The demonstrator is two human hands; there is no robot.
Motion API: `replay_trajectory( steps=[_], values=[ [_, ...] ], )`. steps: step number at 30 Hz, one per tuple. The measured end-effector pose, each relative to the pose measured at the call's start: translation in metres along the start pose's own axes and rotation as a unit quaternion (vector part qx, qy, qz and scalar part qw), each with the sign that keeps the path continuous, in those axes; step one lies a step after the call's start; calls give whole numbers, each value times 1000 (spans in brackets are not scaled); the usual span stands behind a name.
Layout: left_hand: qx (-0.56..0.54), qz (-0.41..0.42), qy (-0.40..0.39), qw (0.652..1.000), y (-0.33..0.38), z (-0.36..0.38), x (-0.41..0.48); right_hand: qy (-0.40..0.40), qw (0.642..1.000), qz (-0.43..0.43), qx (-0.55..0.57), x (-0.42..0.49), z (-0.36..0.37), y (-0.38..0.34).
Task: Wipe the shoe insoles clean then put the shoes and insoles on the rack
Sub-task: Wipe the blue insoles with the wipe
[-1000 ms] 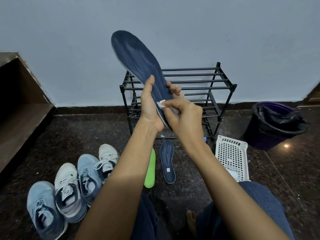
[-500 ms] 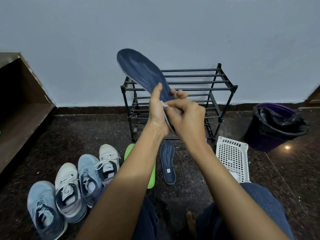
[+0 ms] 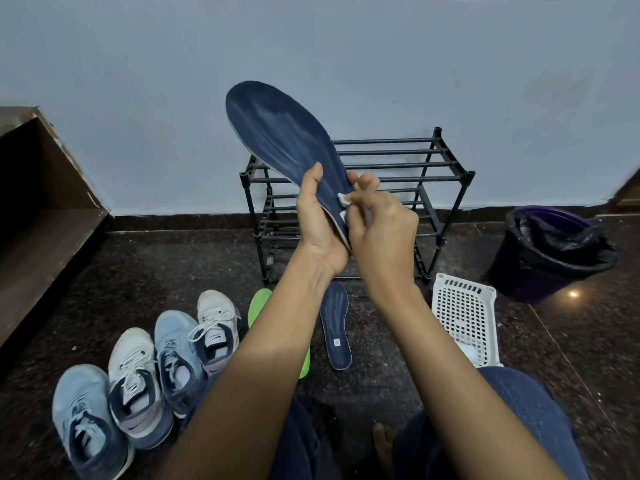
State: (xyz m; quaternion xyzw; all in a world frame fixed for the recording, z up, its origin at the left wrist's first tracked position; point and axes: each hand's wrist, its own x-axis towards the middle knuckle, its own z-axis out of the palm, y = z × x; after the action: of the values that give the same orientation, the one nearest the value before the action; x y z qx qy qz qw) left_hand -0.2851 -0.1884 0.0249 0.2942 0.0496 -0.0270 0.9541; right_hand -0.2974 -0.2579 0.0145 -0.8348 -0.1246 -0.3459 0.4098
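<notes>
My left hand (image 3: 317,223) grips the heel end of a dark blue insole (image 3: 282,133), which points up and to the left in front of the wall. My right hand (image 3: 377,230) pinches a small white wipe (image 3: 344,199) against the insole's heel area. A second dark blue insole (image 3: 335,329) lies on the floor below, beside a green insole (image 3: 258,304) partly hidden by my left forearm. Several shoes (image 3: 173,355), light blue and white, stand in a row at the lower left. The black metal rack (image 3: 408,188) stands against the wall behind my hands.
A white plastic basket (image 3: 464,317) sits on the dark floor at the right. Behind it stands a purple bin with a black liner (image 3: 550,251). A brown wooden shelf (image 3: 41,209) runs along the left edge. My knees fill the bottom.
The insole has dropped lower and tilted more to the left across the frames. My right hand has kept rubbing the wipe at the heel end.
</notes>
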Motion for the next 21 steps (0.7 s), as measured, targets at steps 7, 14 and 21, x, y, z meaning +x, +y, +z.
replay_trajectory(
  steps=[7,14,21],
  values=[
    [-35,4,28,999,11,-1,2,-138,981,60,122,4,-4,-3],
    [-35,-7,41,999,3,-3,2,-128,982,88,112,-1,-4,-1],
    [6,0,33,999,-3,1,-1,-80,994,56,38,1,-6,-2]
  ],
)
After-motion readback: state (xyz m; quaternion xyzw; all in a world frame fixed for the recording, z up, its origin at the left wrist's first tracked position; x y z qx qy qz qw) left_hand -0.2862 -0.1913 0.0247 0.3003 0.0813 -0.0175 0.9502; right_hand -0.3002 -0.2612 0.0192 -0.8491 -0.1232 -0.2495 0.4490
